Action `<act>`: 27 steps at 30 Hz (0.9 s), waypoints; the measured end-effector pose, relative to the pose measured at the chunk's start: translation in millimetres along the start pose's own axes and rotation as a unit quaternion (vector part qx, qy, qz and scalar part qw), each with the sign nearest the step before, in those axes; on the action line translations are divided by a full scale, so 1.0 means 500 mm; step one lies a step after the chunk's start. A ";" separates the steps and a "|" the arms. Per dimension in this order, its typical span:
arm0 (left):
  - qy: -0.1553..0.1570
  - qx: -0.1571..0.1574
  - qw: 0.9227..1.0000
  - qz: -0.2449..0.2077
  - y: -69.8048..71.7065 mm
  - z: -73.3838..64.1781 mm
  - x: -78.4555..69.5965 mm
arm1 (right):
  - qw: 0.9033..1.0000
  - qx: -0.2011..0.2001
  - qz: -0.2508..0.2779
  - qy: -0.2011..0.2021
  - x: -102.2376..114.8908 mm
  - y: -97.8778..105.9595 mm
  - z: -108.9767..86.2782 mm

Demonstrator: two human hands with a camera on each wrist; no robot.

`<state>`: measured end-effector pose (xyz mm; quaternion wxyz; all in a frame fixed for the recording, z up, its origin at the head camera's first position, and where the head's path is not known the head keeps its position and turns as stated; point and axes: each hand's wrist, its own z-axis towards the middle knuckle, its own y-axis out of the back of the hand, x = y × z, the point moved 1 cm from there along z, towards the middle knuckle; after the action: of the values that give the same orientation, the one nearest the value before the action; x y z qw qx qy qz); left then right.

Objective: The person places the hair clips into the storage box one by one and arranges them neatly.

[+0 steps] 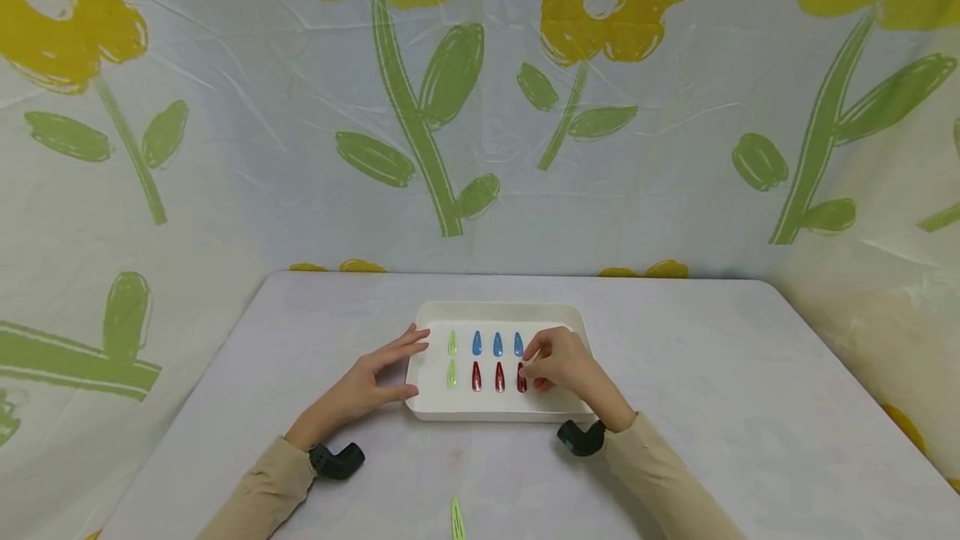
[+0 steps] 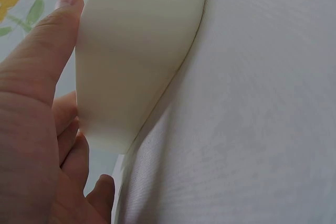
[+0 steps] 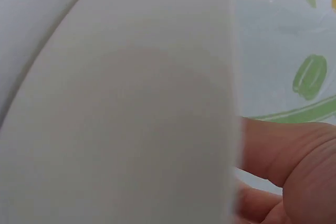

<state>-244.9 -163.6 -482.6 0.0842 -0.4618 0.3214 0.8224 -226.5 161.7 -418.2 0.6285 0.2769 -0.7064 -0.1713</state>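
A white rectangular tray (image 1: 495, 417) holds two rows of snap hair clips. The back row has a green clip (image 1: 452, 343) and three blue clips (image 1: 497, 344); the front row has another green clip (image 1: 452, 374) and three red clips (image 1: 476, 377). My right hand (image 1: 562, 363) reaches over the right side and pinches the rightmost red hair clip (image 1: 521, 382) by its upper part. In the right wrist view the tray wall (image 3: 131, 103) hides the fingertips. My left hand (image 1: 367, 382) rests against the tray's left edge, fingers extended and thumb touching the wall (image 2: 142, 40).
One more green hair clip (image 1: 457, 519) lies on the white tabletop (image 1: 712, 407) near the front, cut off by the frame. A flower-printed cloth (image 1: 300, 148) hangs behind and at both sides. Dark devices (image 1: 337, 462) are worn on both wrists.
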 end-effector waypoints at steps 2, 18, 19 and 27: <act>0.000 -0.001 1.000 0.001 0.000 0.000 0.000 | 1.000 -0.001 0.002 0.007 0.004 0.002 -0.002; -0.011 -0.003 1.000 0.014 -0.002 0.001 -0.002 | 0.984 0.068 -0.018 0.164 0.053 -0.006 -0.039; -0.010 -0.003 1.000 0.013 -0.002 0.002 -0.003 | 0.982 0.077 -0.014 0.172 0.056 -0.007 -0.041; -0.001 -0.007 1.000 0.015 -0.003 0.000 -0.033 | 0.961 0.131 -0.012 0.242 0.073 -0.018 -0.057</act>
<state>-235.0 -159.7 -469.9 0.0688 -0.4566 0.3220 0.8265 -198.9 135.5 -390.5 0.7366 0.3984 -0.5463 -0.0130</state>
